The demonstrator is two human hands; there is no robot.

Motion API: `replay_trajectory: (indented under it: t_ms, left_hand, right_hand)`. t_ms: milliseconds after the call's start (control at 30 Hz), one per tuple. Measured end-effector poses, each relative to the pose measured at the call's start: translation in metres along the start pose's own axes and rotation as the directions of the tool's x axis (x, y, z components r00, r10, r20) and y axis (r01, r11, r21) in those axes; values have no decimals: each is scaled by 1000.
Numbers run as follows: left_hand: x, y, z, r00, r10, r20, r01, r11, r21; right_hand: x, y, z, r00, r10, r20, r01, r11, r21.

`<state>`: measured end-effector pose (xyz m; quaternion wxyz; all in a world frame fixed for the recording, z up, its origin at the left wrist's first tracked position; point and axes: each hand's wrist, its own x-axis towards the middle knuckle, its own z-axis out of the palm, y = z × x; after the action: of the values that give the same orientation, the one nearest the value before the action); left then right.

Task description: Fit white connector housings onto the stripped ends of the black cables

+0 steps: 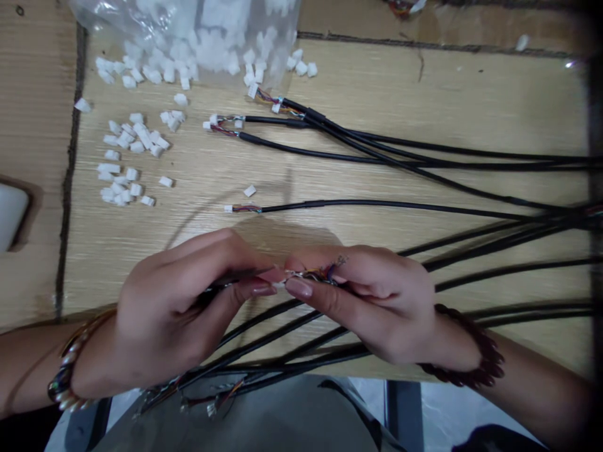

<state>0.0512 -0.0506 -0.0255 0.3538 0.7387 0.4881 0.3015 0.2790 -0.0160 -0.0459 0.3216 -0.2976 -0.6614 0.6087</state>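
My left hand (188,295) is closed, thumb against forefinger, on a small white plug connector (279,285) that is mostly hidden by the fingertips. Something thin and dark also shows between those fingers; I cannot tell what it is. My right hand (362,295) pinches a bundle of thin coloured wires (313,274) right beside the connector. Bare wire ends stick up past the right forefinger. The two sets of fingertips nearly meet, and whether a wire sits inside the connector cannot be seen.
Loose white connectors (136,138) lie in groups at the left, near a clear plastic bag (211,37) of more. Black cables (424,204) run off to the right, several with connectors fitted. Other cable ends (211,405) hang over the board's front edge. A white object (12,213) stands far left.
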Motion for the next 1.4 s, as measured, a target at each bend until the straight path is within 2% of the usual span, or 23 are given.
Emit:
replay_trajectory:
  t_ms: [167,400,500,633,800,1000,1100,1167,1300,1400]
  left_hand:
    - [0,-2,-3,1000,13,14,-13,1000,-20]
    - [7,-9,0,997,-79,-21,73,977,-199]
    - [10,-12,1,998,-47,-36,39,980,-194]
    - [11,-12,-2,999,5,-46,-10,993,-120]
    - [9,-11,-1,998,-28,-62,20,993,-114]
    - [7,-11,-2,997,5,-81,-10,998,-61]
    - [8,-9,-7,997,79,-2,-79,997,-3]
    - [8,-9,-10,992,123,41,-123,992,5]
    - [7,-10,-7,993,114,-12,-114,993,-4]
    - [4,-11,-1,995,94,-41,-95,995,-29]
  right_hand:
    - [2,-1,1,999,32,-16,-32,998,-46]
    - [4,1,4,997,-46,-55,38,988,-149]
    - [4,3,3,998,-26,-57,15,983,-181]
    - [7,2,1,998,-52,-25,48,992,-116]
    - [9,1,0,998,-57,6,57,997,-43]
    - [5,6,5,996,80,-40,-84,992,-99]
    - [5,6,7,996,81,-47,-85,992,-90]
    - [6,6,8,996,74,-48,-75,997,-20]
    - [6,7,10,996,83,-38,-77,987,138]
    - [5,8,10,995,77,-62,-70,991,115]
